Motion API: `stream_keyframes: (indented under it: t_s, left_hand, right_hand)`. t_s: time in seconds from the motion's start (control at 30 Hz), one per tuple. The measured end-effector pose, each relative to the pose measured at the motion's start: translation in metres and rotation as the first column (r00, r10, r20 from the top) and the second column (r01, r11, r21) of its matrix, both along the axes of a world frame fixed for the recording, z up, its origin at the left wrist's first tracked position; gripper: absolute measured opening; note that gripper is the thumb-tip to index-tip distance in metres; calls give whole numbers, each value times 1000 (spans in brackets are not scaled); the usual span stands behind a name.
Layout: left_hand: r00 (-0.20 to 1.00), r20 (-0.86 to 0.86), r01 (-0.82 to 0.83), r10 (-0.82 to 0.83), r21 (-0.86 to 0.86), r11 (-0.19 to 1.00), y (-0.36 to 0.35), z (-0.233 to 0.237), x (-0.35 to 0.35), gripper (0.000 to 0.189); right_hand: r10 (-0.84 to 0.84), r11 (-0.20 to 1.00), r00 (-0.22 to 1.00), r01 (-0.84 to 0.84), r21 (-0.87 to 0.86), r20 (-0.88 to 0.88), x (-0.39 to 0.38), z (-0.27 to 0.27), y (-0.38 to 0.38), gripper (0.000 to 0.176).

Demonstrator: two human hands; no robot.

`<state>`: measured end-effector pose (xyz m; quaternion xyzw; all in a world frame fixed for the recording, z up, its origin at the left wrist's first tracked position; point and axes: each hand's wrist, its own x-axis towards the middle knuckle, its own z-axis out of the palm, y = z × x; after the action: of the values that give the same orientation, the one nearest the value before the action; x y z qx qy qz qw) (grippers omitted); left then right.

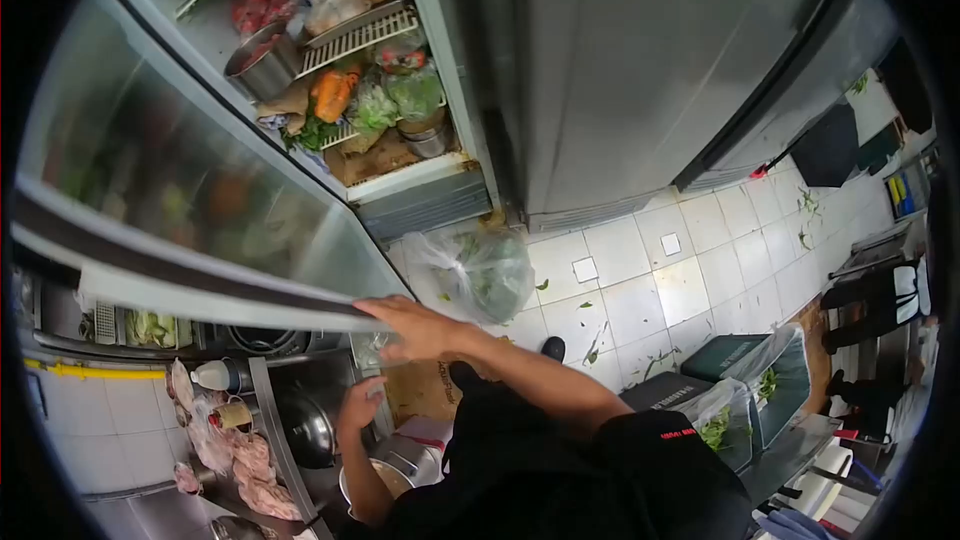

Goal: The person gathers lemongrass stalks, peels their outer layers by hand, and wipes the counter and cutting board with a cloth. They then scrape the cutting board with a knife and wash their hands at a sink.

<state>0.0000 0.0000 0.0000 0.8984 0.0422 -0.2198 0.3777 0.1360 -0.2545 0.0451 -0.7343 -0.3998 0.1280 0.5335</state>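
Note:
A glass fridge door [200, 215] stands swung open on the left. My right hand [415, 327] grips its edge, fingers on one side and thumb below. My left hand [360, 405] is raised near my body with its fingers apart and nothing visible in them. Inside the open fridge, a metal pot [263, 62] sits at the left beside a wire shelf [360, 37]. Lower down lie an orange vegetable in plastic [333, 93] and bagged greens [413, 92]. A tied clear plastic bag of greens [480, 275] rests on the floor before the fridge.
A closed steel cabinet [670, 70] stands right of the fridge. Leaf scraps litter the white tiled floor [630, 290]. Dark crates [725, 355] with greens are at the right. At lower left, a metal counter [275, 410] has bottles and bagged meat beside it. Another person's legs [860, 305] show far right.

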Motion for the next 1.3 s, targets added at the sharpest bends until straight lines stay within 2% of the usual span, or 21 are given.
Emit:
stream_keyframes:
  t_s: [0.07,0.1,0.17,0.2,0.27,0.33,0.37,0.4,0.47,0.53,0.6,0.63,0.73,0.9,0.93,0.97,1.0,1.03,1.17,1.23,1.3]
  left_hand:
    - [963,-256,-72,78,34,997,8,0,-20,38]
    - [984,-167,-68,66,-4,998,-81,-38,12,38]
    - [989,-69,-133,127,-93,987,-105,-30,-23,37]
    - [977,-153,-165,146,-122,979,-116,-20,-34,34]
    - [996,-68,-71,63,-125,990,-114,-15,-33,32]
    - [981,151,-90,120,-191,978,-102,-25,-28,26]
    - [952,201,-176,233,-266,948,-89,-31,-29,23]
    - [927,116,-322,358,-245,914,-82,-23,-32,24]
    - [874,43,-463,484,-227,857,-76,-33,-44,25]
    - [782,-315,-623,538,-423,658,-64,-72,-66,27]
    - [670,-548,-636,501,-76,768,-86,-102,-87,25]
    - [615,-667,-563,421,1,826,-90,-121,-97,24]
    - [563,-815,-328,138,-67,942,-126,-168,-89,24]
    - [637,-720,84,-275,-290,953,-214,-249,20,25]
    - [630,-587,226,-508,-486,844,-233,-278,57,26]
    - [559,-329,351,-761,-738,576,-274,-276,102,26]
    - [723,-520,3,-454,-655,755,-320,-244,126,20]
    - [677,-693,136,-251,-217,967,-371,-222,170,21]
    - [644,-627,538,-438,-35,842,-550,-189,279,27]
    - [539,-557,718,-632,-88,690,-640,-191,315,27]
    - [400,-443,855,-802,-134,501,-724,-217,351,26]
  right_hand:
    - [-113,993,991,115,29,-73,7,14,10,86]
    - [-119,993,993,119,8,24,49,7,-73,86]
    - [-168,976,985,160,-149,-39,55,18,-95,76]
    - [-227,958,974,227,-175,19,61,22,-100,64]
    - [-316,924,944,328,-198,89,82,27,-99,53]
    - [-610,742,773,634,220,-173,117,33,-99,18]
    - [-452,832,887,459,313,-100,108,42,-102,16]
    - [-281,883,959,271,383,-29,77,42,-102,15]
    - [-108,967,994,106,233,-2,20,22,-112,13]
    - [70,993,993,-60,107,-90,-21,-18,-136,14]
    - [72,997,987,-67,39,-143,-43,-71,-172,20]
    - [72,987,983,-94,-132,-169,-45,-88,-196,19]
    - [-150,987,897,109,-121,-417,-43,-118,-282,19]
    - [-715,698,621,665,-265,-321,-20,-155,-453,15]
    - [-763,642,572,724,-251,-300,-19,-181,-491,16]
    - [-812,566,483,789,-239,-329,-25,-199,-527,18]
    - [-848,488,391,840,-237,-358,-34,-234,-565,22]
    - [-904,350,241,892,-288,-353,-56,-226,-597,25]
    - [-929,13,-283,621,-784,-240,-185,-268,-702,36]
    - [-737,-31,-551,605,-796,-391,-244,-235,-727,38]
    - [-588,-221,-693,633,-742,-417,-293,-200,-734,38]
